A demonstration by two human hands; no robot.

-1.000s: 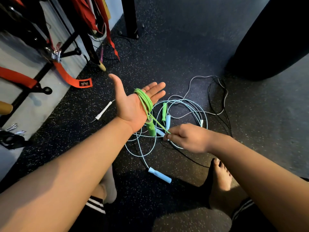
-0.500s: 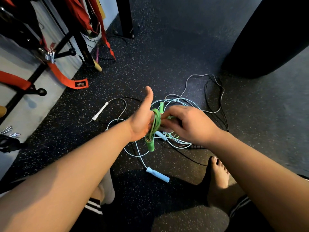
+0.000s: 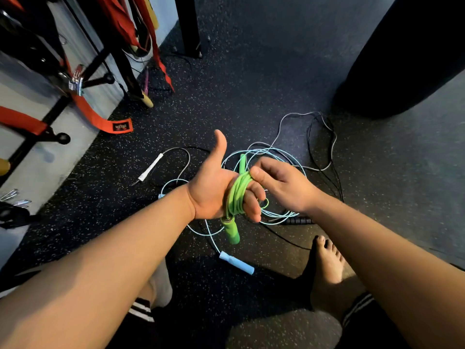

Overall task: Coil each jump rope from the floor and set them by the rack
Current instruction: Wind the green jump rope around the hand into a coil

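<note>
A green jump rope (image 3: 237, 195) is coiled in several loops around my left hand (image 3: 214, 190), whose thumb points up. One green handle (image 3: 232, 231) hangs below that palm; the other green handle (image 3: 242, 162) sticks up behind the fingers. My right hand (image 3: 279, 182) pinches the green cord at the top of the coil. On the floor under both hands lies a light blue rope (image 3: 274, 153) in loose loops, with one blue handle (image 3: 236, 262) near my feet. A grey rope with a white handle (image 3: 150, 167) and a black rope (image 3: 324, 157) lie tangled around it.
A black rack (image 3: 98, 71) with red straps (image 3: 100, 119) stands along the white wall on the left. A black post (image 3: 187, 26) rises at the back. A large black bag (image 3: 407, 54) fills the upper right. My bare foot (image 3: 327, 268) rests on the speckled floor.
My left hand turned from palm-up and open to thumb-up with fingers curled around the green coil. My right hand moved up from the floor ropes onto the coil's top.
</note>
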